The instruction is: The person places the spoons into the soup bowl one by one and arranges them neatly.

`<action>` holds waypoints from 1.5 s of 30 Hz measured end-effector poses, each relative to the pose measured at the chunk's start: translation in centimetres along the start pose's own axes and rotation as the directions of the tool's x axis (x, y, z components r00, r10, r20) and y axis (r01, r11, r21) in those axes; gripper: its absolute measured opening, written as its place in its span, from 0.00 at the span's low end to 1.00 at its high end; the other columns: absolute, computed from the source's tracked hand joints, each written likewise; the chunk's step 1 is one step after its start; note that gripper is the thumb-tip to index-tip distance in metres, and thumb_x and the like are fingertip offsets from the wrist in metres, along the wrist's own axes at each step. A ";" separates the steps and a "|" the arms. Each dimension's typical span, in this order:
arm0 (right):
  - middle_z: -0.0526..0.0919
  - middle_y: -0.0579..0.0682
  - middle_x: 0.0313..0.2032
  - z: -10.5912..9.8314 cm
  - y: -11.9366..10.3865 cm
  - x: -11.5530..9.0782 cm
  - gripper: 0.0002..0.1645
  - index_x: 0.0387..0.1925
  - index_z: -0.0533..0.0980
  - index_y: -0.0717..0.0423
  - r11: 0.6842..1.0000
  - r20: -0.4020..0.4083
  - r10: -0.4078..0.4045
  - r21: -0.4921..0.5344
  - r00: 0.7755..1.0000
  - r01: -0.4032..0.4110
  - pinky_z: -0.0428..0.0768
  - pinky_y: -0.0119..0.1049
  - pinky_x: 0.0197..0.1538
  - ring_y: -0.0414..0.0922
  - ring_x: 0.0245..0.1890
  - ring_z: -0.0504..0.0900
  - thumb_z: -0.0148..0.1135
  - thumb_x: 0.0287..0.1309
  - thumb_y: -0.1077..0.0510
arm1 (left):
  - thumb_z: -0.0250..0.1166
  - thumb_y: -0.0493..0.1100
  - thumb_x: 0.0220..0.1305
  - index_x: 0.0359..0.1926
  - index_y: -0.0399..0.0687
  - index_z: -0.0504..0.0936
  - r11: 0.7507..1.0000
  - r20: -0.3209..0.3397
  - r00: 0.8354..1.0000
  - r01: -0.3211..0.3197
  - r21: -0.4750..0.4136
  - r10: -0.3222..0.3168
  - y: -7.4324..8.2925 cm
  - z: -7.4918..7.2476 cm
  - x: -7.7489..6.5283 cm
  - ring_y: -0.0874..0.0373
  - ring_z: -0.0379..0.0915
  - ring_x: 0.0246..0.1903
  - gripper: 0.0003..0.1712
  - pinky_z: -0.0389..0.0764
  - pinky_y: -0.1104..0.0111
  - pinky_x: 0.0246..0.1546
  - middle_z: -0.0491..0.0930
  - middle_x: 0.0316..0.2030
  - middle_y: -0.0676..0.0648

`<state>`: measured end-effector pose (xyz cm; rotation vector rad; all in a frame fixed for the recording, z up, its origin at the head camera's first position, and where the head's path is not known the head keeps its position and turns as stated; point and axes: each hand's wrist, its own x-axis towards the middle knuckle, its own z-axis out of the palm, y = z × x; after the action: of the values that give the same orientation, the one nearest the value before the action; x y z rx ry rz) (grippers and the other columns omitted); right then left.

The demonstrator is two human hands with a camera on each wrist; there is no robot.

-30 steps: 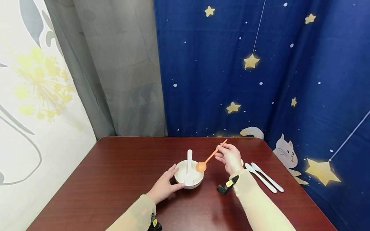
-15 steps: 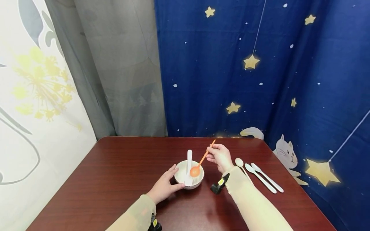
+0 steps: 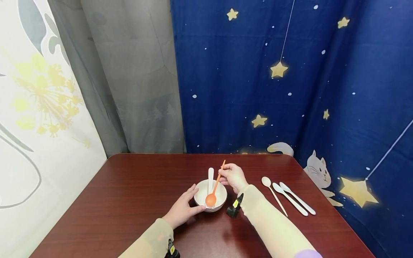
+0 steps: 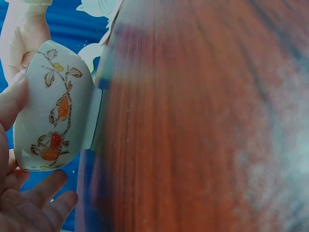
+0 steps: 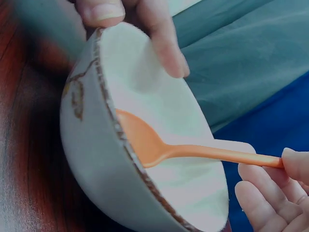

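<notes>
A white bowl (image 3: 200, 190) with a brown rim and painted fruit branches outside (image 4: 60, 111) stands on the table. My left hand (image 3: 182, 210) holds its left side, thumb at the near rim and fingers along the far left rim. A white spoon (image 3: 210, 175) leans inside, handle up past the far rim. My right hand (image 3: 233, 177) pinches the handle of an orange spoon (image 5: 140, 137) between thumb and fingers. Its round head is inside the bowl, in front of the white spoon's head, which is mostly hidden. Whether it touches the bowl, I cannot tell.
Right of the right forearm lie a cream spoon (image 3: 266, 181) and two pale, long-handled utensils (image 3: 292, 200), (image 3: 298, 199) side by side. The dark red wooden table (image 3: 135, 200) ends at a blue star curtain (image 3: 226, 107) and a grey curtain (image 3: 142, 107).
My right hand has moved left with the orange spoon, bringing its head from the bowl's right rim into the bowl. The cream spoon has come into view. My left hand stays on the bowl.
</notes>
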<state>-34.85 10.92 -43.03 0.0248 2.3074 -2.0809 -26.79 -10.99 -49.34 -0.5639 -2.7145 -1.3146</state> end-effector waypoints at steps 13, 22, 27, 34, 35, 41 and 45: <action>0.84 0.54 0.32 1.1 1.0 0.8 0.12 0.43 0.79 0.69 0.978 -0.022 -0.086 -0.191 0.996 0.080 0.82 0.39 0.40 0.45 0.29 0.81 0.65 0.57 0.65 | 0.70 0.62 0.53 0.68 0.37 0.66 1.000 0.012 1.000 0.016 0.001 -0.016 0.4 -0.2 -0.1 0.44 0.52 0.69 0.50 0.59 0.48 0.64 0.55 0.72 0.40; 0.83 0.59 0.43 1.7 1.6 0.7 0.19 0.51 0.77 0.70 0.970 0.026 -0.043 -0.238 0.999 0.048 0.80 0.42 0.46 0.49 0.42 0.81 0.62 0.56 0.67 | 0.70 0.59 0.54 0.68 0.37 0.65 1.000 0.008 1.000 0.006 -0.006 -0.006 0.2 -0.1 -0.1 0.44 0.51 0.70 0.48 0.59 0.48 0.65 0.55 0.72 0.40; 0.82 0.62 0.46 2.2 1.5 0.6 0.20 0.51 0.78 0.71 0.968 0.047 -0.056 -0.241 0.997 0.066 0.80 0.44 0.48 0.51 0.44 0.81 0.63 0.55 0.68 | 0.71 0.59 0.54 0.68 0.36 0.65 1.000 0.003 1.000 0.006 -0.015 -0.006 0.1 0.0 -0.1 0.44 0.51 0.70 0.49 0.59 0.48 0.65 0.55 0.72 0.40; 0.82 0.63 0.48 2.6 1.6 0.6 0.22 0.54 0.76 0.70 0.957 0.071 -0.059 -0.278 0.996 0.077 0.78 0.46 0.51 0.53 0.48 0.81 0.63 0.56 0.68 | 0.71 0.60 0.54 0.68 0.37 0.65 1.000 0.005 1.000 0.014 -0.017 -0.013 0.1 0.0 0.0 0.44 0.51 0.70 0.49 0.59 0.48 0.64 0.55 0.72 0.41; 0.82 0.63 0.48 2.7 1.6 0.6 0.22 0.54 0.76 0.70 0.956 0.074 -0.057 -0.285 0.996 0.076 0.78 0.47 0.52 0.54 0.48 0.81 0.63 0.57 0.68 | 0.71 0.60 0.54 0.68 0.37 0.65 1.000 0.005 1.000 0.013 -0.014 -0.013 0.1 0.0 0.0 0.44 0.51 0.70 0.49 0.59 0.48 0.64 0.55 0.72 0.41; 0.82 0.61 0.49 2.8 1.8 0.7 0.21 0.53 0.77 0.67 0.950 0.072 -0.031 -0.309 0.997 0.052 0.78 0.46 0.52 0.52 0.49 0.81 0.64 0.57 0.65 | 0.71 0.59 0.54 0.68 0.36 0.66 1.000 0.002 1.000 0.010 -0.010 -0.010 0.1 0.0 0.0 0.44 0.51 0.70 0.49 0.59 0.48 0.65 0.55 0.72 0.40; 0.81 0.62 0.51 2.5 1.5 0.6 0.22 0.53 0.77 0.68 0.956 0.073 -0.032 -0.290 0.997 0.052 0.77 0.47 0.53 0.54 0.51 0.79 0.64 0.57 0.64 | 0.71 0.59 0.54 0.68 0.37 0.66 1.000 0.005 1.000 0.012 -0.009 -0.012 0.0 0.0 0.1 0.44 0.52 0.70 0.48 0.59 0.48 0.64 0.55 0.72 0.40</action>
<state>-35.32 8.59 -44.83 -0.1016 2.5670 -1.7051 -26.85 -10.97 -49.34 -0.5529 -2.7218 -1.3308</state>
